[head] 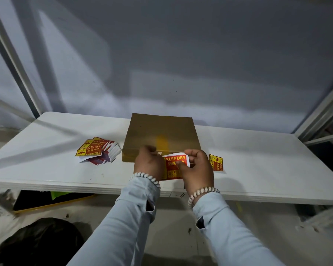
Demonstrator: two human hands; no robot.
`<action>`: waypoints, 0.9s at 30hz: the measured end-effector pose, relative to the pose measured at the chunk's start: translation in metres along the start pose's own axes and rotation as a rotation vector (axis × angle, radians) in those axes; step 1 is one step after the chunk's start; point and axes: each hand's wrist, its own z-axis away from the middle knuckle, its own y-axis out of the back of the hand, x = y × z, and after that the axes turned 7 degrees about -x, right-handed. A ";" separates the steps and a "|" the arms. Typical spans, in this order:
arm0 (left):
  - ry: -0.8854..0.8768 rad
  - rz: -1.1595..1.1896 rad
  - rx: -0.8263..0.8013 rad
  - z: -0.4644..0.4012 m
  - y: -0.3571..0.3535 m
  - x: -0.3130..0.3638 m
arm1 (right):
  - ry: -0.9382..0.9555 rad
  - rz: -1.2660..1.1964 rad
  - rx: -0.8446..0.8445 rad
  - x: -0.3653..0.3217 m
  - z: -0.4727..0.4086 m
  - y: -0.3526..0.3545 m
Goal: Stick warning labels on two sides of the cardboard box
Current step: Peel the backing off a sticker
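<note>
Head view: left hand (pixel 148 164) and right hand (pixel 197 166) pinch red-yellow "KEEP DRY" paper label (pixel 174 166) just before flat brown cardboard box (pixel 161 135) on white table (pixel 258 160). Label thin, floppy, likely sticky; grip edges only.

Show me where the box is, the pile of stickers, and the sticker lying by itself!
box (pixel 161 131): head view, on its brown top face.
pile of stickers (pixel 96 148): head view, on the top sticker, left of the box.
lone sticker (pixel 216 162): head view, on its yellow middle, right of the box.
</note>
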 end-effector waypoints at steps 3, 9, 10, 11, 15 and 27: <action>-0.154 -0.170 0.011 0.003 -0.001 0.001 | 0.014 -0.019 -0.014 0.003 -0.001 -0.003; -0.207 -0.365 -0.125 0.005 -0.004 0.004 | 0.070 0.039 -0.057 0.004 0.001 -0.003; -0.213 -0.345 -0.146 0.005 -0.004 0.004 | 0.074 0.051 -0.064 0.004 0.001 -0.003; -0.219 -0.332 -0.158 0.003 -0.004 0.002 | 0.077 0.062 -0.070 0.004 0.002 -0.002; -0.192 -0.288 -0.162 0.003 -0.002 0.001 | 0.102 0.155 -0.078 0.004 0.002 -0.002; -0.085 -0.214 -0.218 0.001 -0.001 0.002 | 0.158 0.316 -0.006 0.007 0.000 0.000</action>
